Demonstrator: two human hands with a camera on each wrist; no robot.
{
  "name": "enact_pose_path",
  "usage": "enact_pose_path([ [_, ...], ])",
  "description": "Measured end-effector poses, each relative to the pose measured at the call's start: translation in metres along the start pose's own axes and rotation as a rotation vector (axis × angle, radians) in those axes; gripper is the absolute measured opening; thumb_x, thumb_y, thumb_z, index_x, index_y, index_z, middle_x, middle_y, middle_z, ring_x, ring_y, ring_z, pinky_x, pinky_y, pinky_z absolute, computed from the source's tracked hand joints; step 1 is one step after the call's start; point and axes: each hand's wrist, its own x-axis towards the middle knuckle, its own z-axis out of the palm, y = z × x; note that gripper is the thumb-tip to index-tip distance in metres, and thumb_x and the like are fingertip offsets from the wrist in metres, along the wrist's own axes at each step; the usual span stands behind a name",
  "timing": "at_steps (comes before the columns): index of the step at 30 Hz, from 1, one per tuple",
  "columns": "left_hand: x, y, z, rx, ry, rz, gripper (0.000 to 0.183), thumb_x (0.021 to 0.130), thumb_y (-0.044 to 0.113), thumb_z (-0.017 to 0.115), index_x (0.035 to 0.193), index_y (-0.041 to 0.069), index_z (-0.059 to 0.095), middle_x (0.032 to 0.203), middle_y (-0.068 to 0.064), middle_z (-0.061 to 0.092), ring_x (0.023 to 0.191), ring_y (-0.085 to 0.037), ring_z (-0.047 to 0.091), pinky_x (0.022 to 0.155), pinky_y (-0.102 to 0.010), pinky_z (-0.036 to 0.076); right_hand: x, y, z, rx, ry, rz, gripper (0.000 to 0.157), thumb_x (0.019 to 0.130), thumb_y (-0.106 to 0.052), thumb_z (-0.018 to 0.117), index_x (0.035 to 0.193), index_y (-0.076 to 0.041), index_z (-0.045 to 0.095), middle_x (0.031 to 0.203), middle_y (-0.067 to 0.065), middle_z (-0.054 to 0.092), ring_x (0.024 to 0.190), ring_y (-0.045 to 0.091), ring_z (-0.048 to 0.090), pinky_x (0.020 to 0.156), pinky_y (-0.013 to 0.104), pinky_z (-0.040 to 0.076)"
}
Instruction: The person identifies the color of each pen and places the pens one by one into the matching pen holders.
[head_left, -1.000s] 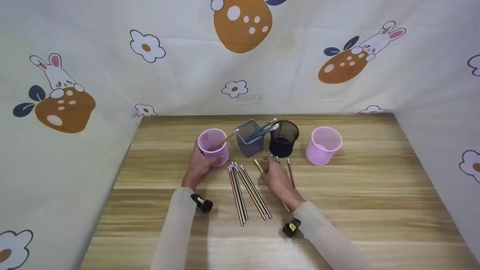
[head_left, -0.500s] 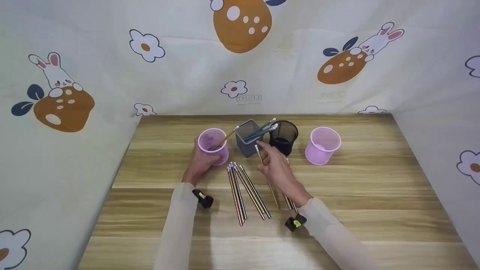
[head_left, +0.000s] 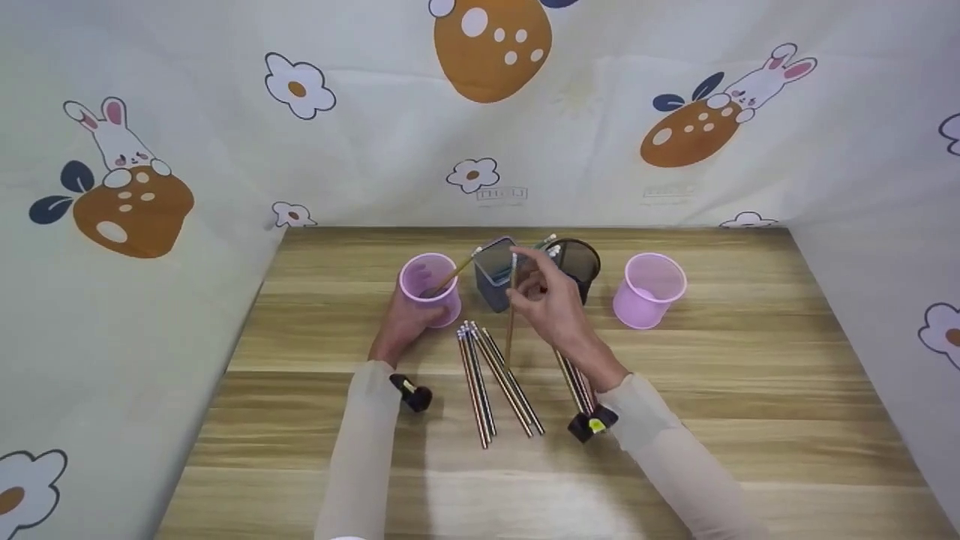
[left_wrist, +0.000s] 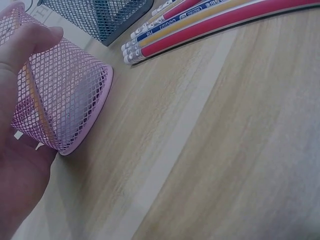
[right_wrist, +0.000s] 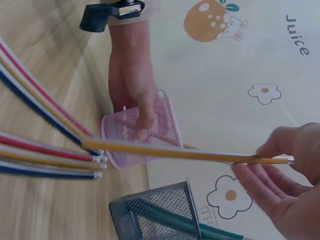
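Observation:
My left hand [head_left: 405,324] grips a round pink mesh pencil cup [head_left: 448,307] at its side, thumb in front. A yellow pencil [head_left: 459,273] leans inside that cup, its eraser end above the rim. My right hand [head_left: 553,300] pinches another yellow pencil [right_wrist: 175,152] near its eraser end, raised above the table with its other end pointing down. In the head view this hand overlaps the square grey mesh cup [head_left: 489,291] and the round black mesh cup [head_left: 589,264]. Green pencils [right_wrist: 165,216] lean in the grey cup.
Striped pencils [head_left: 473,390] lie in two bunches on the wooden table [head_left: 750,420] between my arms. More pencils [head_left: 572,381] lie partly under my right wrist. A second pink mesh cup [head_left: 649,300] stands at the right. Patterned cloth [head_left: 390,150] walls the table's back and sides.
My right hand has picked up the yellow pencil from the table, lifted it and brought it left, turning it more upright. The left hand still holds the pink cup in place.

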Motion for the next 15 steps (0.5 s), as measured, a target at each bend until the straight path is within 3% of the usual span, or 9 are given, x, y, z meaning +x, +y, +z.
enact_pose_path([
  [6,0.0,-0.003,0.0,-0.028,-0.009,0.044,0.087,0.066,-0.013,0.075,0.144,-0.005,0.036,0.14,-0.03,0.05,0.134,-0.042,0.047,0.12,-0.05,0.033,0.016,-0.01,0.008,0.208,0.171,-0.019,0.05,0.087,0.001,0.073,0.133,-0.003,0.055,0.097,0.018,0.067,0.084,0.018,0.067,0.07,0.024,0.059],
  [10,0.0,-0.005,-0.001,-0.053,-0.014,0.062,0.087,0.067,-0.014,0.075,0.144,-0.005,0.036,0.139,-0.031,0.049,0.133,-0.043,0.046,0.12,-0.051,0.033,0.025,-0.013,0.016,0.269,0.275,-0.04,0.043,0.086,0.003,0.072,0.126,0.003,0.057,0.098,0.021,0.066,0.084,0.014,0.065,0.069,0.023,0.06],
  [15,-0.001,-0.004,0.001,-0.036,-0.01,0.043,0.089,0.069,-0.008,0.08,0.146,0.0,0.036,0.139,-0.027,0.05,0.133,-0.04,0.047,0.119,-0.048,0.036,0.033,-0.014,0.024,0.334,0.36,-0.065,0.031,0.086,0.004,0.071,0.114,0.007,0.058,0.098,0.021,0.065,0.084,0.009,0.065,0.072,0.031,0.063],
])
